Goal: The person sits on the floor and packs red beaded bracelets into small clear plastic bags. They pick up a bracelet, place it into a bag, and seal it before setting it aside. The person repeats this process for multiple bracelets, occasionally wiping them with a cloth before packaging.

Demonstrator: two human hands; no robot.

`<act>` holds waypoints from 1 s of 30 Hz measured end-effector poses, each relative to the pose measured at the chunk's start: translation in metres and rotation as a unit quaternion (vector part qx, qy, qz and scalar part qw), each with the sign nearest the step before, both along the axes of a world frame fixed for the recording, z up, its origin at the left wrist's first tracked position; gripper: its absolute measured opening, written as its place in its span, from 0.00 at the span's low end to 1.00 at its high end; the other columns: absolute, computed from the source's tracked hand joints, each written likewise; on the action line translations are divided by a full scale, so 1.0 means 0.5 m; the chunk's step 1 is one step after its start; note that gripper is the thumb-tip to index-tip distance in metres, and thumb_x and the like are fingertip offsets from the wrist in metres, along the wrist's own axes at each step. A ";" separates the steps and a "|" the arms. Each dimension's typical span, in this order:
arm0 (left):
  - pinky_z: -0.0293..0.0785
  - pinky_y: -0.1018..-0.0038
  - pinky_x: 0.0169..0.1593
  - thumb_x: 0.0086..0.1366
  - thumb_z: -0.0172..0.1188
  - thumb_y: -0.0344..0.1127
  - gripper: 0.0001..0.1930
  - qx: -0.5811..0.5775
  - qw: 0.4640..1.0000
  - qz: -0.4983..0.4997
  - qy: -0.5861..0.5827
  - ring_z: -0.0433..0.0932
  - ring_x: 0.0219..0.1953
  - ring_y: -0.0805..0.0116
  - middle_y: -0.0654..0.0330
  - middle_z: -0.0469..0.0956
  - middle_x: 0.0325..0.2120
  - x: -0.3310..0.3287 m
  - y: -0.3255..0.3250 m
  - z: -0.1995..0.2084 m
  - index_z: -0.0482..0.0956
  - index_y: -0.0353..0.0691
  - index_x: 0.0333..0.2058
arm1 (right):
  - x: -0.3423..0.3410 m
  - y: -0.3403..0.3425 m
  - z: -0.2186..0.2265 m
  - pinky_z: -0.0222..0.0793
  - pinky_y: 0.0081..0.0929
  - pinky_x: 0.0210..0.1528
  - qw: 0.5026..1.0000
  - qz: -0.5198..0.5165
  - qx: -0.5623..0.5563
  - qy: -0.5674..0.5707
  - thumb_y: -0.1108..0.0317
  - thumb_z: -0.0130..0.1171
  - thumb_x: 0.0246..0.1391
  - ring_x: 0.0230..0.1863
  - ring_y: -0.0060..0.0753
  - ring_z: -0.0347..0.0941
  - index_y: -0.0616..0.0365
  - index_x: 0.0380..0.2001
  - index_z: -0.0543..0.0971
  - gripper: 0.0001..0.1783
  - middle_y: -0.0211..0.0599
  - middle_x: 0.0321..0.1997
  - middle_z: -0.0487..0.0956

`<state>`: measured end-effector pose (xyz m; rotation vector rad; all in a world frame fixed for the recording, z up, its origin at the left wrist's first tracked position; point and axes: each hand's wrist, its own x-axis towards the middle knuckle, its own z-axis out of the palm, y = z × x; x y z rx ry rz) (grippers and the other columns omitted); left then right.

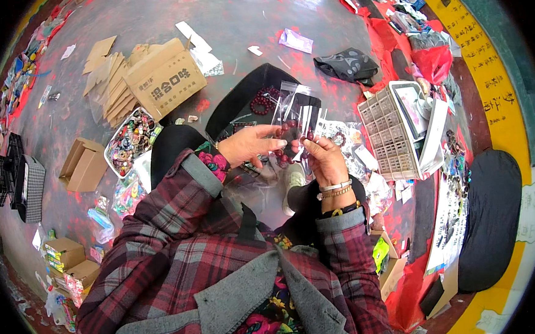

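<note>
My left hand reaches in from the left, thumb and forefinger closed at a dark red bead bracelet. Opposite it, my right hand pinches a clear plastic bag, its thumb close against the beads. The film is see-through, so I cannot tell how much of the bracelet lies inside it. Just beyond my hands stands a black bin between my knees. More dark red bead strings lie in that bin.
Left of my legs, a white tray holds many small colourful trinkets, near an open cardboard box. Flattened cardboard lies ahead. On the right stands a beige plastic crate with white boxes. A black cushioned stool is farther right.
</note>
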<state>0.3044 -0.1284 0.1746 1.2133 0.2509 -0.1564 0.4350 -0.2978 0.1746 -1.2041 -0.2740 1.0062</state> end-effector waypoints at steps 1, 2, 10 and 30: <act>0.71 0.80 0.38 0.62 0.52 0.39 0.21 0.017 0.999 0.009 -0.033 0.73 0.41 0.76 0.62 0.72 0.43 0.006 0.005 -0.010 0.67 0.38 0.52 | -0.003 -0.002 0.000 0.65 0.12 0.26 1.000 0.003 0.008 0.004 0.75 0.54 0.51 0.31 0.23 0.75 0.64 0.37 0.75 0.08 0.38 0.33 0.79; 0.70 0.79 0.41 0.62 0.52 0.40 0.21 0.035 0.997 0.018 -0.066 0.73 0.41 0.76 0.62 0.72 0.43 0.010 0.011 -0.018 0.66 0.37 0.52 | -0.003 -0.003 -0.001 0.65 0.12 0.26 1.000 0.007 0.008 0.015 0.75 0.54 0.51 0.31 0.24 0.75 0.64 0.37 0.75 0.09 0.38 0.33 0.79; 0.70 0.70 0.48 0.62 0.53 0.36 0.18 -0.221 0.966 0.083 -0.104 0.72 0.44 0.69 0.59 0.73 0.41 0.039 0.017 -0.019 0.67 0.35 0.49 | -0.028 0.015 -0.005 0.67 0.14 0.29 0.999 0.038 -0.007 0.032 0.76 0.55 0.50 0.27 0.22 0.74 0.64 0.34 0.76 0.07 0.37 0.30 0.79; 0.71 0.85 0.33 0.63 0.50 0.32 0.14 0.054 0.987 0.138 -0.064 0.74 0.39 0.78 0.57 0.74 0.43 -0.007 0.020 0.094 0.73 0.33 0.45 | -0.025 0.009 -0.012 0.65 0.18 0.39 0.997 0.070 -0.014 -0.008 0.70 0.53 0.53 0.38 0.23 0.74 0.57 0.40 0.75 0.10 0.32 0.36 0.79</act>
